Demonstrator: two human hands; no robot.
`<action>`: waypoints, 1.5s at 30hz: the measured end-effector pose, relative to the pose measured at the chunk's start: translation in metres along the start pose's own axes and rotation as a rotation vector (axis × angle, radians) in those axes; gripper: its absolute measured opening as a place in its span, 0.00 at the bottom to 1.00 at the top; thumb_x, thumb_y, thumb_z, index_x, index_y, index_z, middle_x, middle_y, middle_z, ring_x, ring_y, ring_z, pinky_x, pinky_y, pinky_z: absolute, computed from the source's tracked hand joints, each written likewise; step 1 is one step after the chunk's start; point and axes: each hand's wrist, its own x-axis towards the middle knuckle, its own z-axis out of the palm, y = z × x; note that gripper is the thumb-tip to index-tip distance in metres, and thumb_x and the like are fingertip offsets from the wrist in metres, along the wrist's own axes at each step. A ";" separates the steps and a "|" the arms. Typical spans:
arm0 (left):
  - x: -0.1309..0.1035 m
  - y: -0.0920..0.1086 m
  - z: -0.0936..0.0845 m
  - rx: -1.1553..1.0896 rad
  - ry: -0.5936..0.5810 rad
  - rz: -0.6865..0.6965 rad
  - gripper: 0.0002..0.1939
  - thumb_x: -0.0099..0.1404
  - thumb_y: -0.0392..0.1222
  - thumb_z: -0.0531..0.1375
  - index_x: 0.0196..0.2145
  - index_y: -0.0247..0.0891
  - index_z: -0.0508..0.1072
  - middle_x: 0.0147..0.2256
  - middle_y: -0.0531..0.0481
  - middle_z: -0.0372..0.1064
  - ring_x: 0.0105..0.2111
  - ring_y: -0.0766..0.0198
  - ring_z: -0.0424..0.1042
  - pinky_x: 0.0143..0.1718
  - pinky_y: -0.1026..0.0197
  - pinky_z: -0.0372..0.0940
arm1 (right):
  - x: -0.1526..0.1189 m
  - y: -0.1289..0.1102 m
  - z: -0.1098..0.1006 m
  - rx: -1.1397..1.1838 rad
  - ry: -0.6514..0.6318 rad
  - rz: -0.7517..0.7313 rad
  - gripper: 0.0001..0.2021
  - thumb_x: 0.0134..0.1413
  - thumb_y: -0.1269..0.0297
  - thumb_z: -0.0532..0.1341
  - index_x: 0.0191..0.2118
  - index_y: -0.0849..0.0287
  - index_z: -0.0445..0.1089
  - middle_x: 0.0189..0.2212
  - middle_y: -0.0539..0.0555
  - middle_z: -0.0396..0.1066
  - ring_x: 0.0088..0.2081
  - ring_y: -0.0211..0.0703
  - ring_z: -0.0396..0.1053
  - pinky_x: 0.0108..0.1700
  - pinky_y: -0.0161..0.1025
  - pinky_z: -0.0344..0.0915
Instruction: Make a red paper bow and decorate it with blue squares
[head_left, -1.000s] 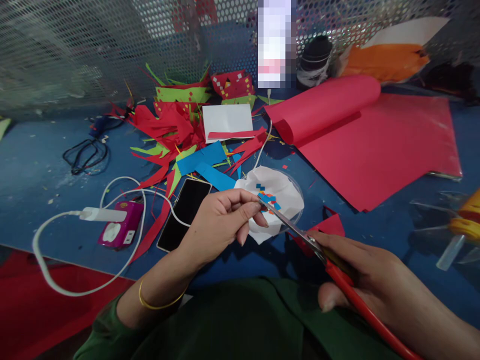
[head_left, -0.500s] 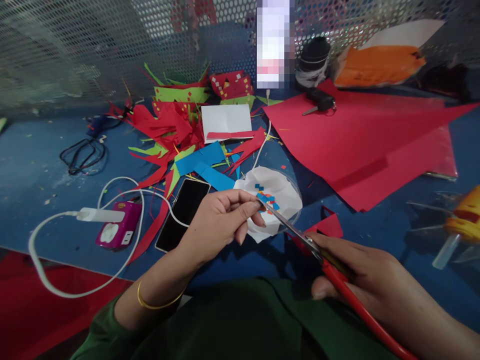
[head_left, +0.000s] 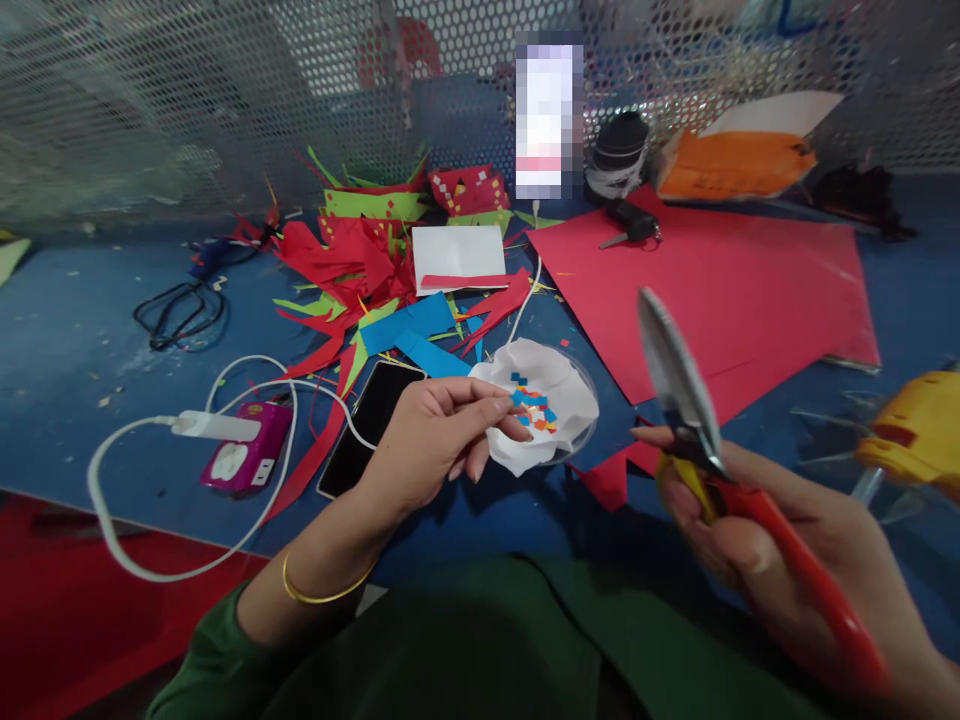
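Note:
My left hand (head_left: 442, 430) is closed in a pinch over the near left side of a white paper-lined dish (head_left: 574, 400). Small blue, orange and white paper bits (head_left: 541, 412) lie in the dish right beside the fingertips. Whatever the pinch holds, if anything, is too small to make out. My right hand (head_left: 780, 540) is wrapped around the red and yellow handles of scissors (head_left: 679, 375). Their blades point up, away from the dish and in front of a large red sheet (head_left: 742, 290). Red paper scraps (head_left: 604, 483) lie between the dish and my right hand.
Left of the dish are blue strips (head_left: 409, 320), a phone (head_left: 375, 420), and a purple adapter (head_left: 247, 450) with a looping white cable. Red and green scraps (head_left: 345, 255) pile up behind. A key (head_left: 634, 222) rests on the red sheet; a yellow tool (head_left: 919, 425) lies far right.
My right hand has swung the scissors away from the left fingertips, right and up, blades now upright. My left hand stays pinched over the dish. The view has shifted slightly.

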 end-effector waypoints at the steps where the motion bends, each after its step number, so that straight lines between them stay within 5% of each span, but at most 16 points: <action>1: -0.001 0.000 -0.001 -0.015 0.004 0.021 0.09 0.62 0.44 0.64 0.30 0.35 0.75 0.29 0.47 0.80 0.12 0.76 0.60 0.11 0.70 0.46 | -0.001 -0.002 -0.001 0.076 0.027 0.012 0.29 0.54 0.34 0.59 0.54 0.45 0.73 0.25 0.49 0.66 0.21 0.40 0.63 0.20 0.36 0.62; 5: -0.005 0.004 -0.006 -0.056 0.091 0.173 0.06 0.61 0.41 0.62 0.29 0.37 0.73 0.23 0.53 0.74 0.11 0.76 0.58 0.11 0.69 0.45 | -0.002 -0.008 0.001 0.324 0.057 0.072 0.26 0.56 0.41 0.64 0.55 0.49 0.73 0.26 0.49 0.64 0.20 0.36 0.57 0.18 0.36 0.56; 9: 0.002 0.007 -0.015 0.007 0.327 0.453 0.05 0.61 0.39 0.61 0.27 0.38 0.72 0.21 0.56 0.69 0.13 0.75 0.59 0.13 0.69 0.50 | 0.001 -0.002 0.006 0.390 0.055 0.000 0.21 0.58 0.50 0.65 0.53 0.52 0.74 0.23 0.46 0.62 0.18 0.34 0.55 0.18 0.35 0.54; 14: 0.020 0.012 -0.024 0.390 0.694 0.813 0.06 0.62 0.38 0.60 0.27 0.38 0.72 0.20 0.56 0.68 0.18 0.70 0.65 0.22 0.66 0.61 | 0.011 0.005 0.009 0.361 0.153 -0.039 0.19 0.56 0.51 0.66 0.49 0.55 0.74 0.20 0.43 0.60 0.17 0.33 0.55 0.17 0.34 0.54; 18: 0.043 0.020 -0.034 0.867 0.821 0.820 0.08 0.65 0.40 0.57 0.30 0.38 0.75 0.25 0.50 0.74 0.27 0.64 0.71 0.34 0.61 0.64 | 0.017 0.004 0.011 0.433 0.181 -0.039 0.19 0.54 0.51 0.66 0.46 0.57 0.74 0.20 0.42 0.59 0.16 0.32 0.54 0.16 0.33 0.54; 20: 0.052 0.029 -0.044 1.148 0.752 0.663 0.09 0.65 0.39 0.56 0.32 0.38 0.77 0.28 0.47 0.76 0.29 0.60 0.71 0.34 0.59 0.62 | 0.019 0.003 0.012 0.472 0.179 -0.050 0.20 0.53 0.49 0.66 0.46 0.58 0.73 0.20 0.42 0.60 0.17 0.32 0.55 0.16 0.32 0.54; 24: 0.041 0.047 -0.047 1.213 0.738 0.605 0.07 0.59 0.36 0.60 0.25 0.39 0.76 0.26 0.45 0.76 0.30 0.56 0.71 0.33 0.57 0.60 | 0.020 0.002 0.012 0.510 0.172 -0.075 0.23 0.51 0.45 0.67 0.43 0.59 0.72 0.18 0.42 0.60 0.15 0.32 0.54 0.15 0.32 0.52; 28: -0.005 0.032 0.007 1.018 0.910 0.942 0.11 0.69 0.41 0.56 0.35 0.39 0.79 0.34 0.46 0.77 0.34 0.58 0.72 0.38 0.57 0.61 | 0.023 0.002 0.008 0.495 0.204 -0.092 0.23 0.50 0.42 0.66 0.40 0.58 0.72 0.17 0.42 0.59 0.15 0.32 0.55 0.15 0.31 0.53; 31: -0.034 0.000 0.063 1.021 0.631 1.022 0.16 0.70 0.47 0.58 0.28 0.38 0.77 0.29 0.48 0.76 0.30 0.62 0.72 0.34 0.60 0.59 | 0.030 0.005 0.001 0.450 0.265 -0.104 0.20 0.50 0.43 0.66 0.35 0.57 0.71 0.18 0.42 0.60 0.15 0.31 0.56 0.15 0.31 0.53; 33: -0.043 -0.019 0.084 1.094 0.437 0.956 0.13 0.70 0.46 0.59 0.30 0.38 0.78 0.30 0.49 0.78 0.30 0.62 0.74 0.32 0.61 0.59 | 0.037 0.008 -0.004 0.377 0.307 -0.106 0.21 0.52 0.41 0.65 0.32 0.57 0.69 0.17 0.42 0.60 0.15 0.31 0.55 0.15 0.31 0.54; 34: -0.045 -0.027 0.088 1.114 0.432 0.934 0.12 0.70 0.45 0.59 0.31 0.39 0.78 0.31 0.49 0.79 0.31 0.61 0.75 0.31 0.61 0.59 | 0.041 0.010 -0.007 0.341 0.323 -0.102 0.21 0.52 0.41 0.64 0.32 0.57 0.69 0.17 0.42 0.59 0.15 0.31 0.55 0.15 0.31 0.54; 39: -0.051 -0.045 0.070 1.234 0.643 1.003 0.10 0.68 0.43 0.62 0.45 0.37 0.77 0.41 0.46 0.80 0.41 0.56 0.78 0.39 0.59 0.66 | 0.060 0.025 -0.016 0.190 0.344 -0.067 0.24 0.55 0.41 0.63 0.43 0.60 0.69 0.18 0.42 0.62 0.16 0.32 0.57 0.16 0.32 0.55; 42: -0.053 -0.052 0.060 1.394 0.577 0.946 0.15 0.67 0.42 0.63 0.51 0.39 0.74 0.51 0.45 0.76 0.43 0.55 0.78 0.35 0.60 0.67 | 0.068 0.031 -0.018 0.028 0.330 -0.021 0.23 0.62 0.47 0.61 0.49 0.64 0.69 0.24 0.48 0.69 0.21 0.35 0.65 0.22 0.34 0.64; 45: -0.045 -0.057 0.054 1.529 0.470 0.880 0.17 0.68 0.38 0.61 0.54 0.37 0.72 0.55 0.42 0.72 0.43 0.54 0.78 0.34 0.57 0.68 | 0.075 0.030 -0.019 -0.198 0.313 0.039 0.18 0.65 0.55 0.61 0.53 0.62 0.69 0.44 0.56 0.74 0.39 0.42 0.74 0.40 0.43 0.74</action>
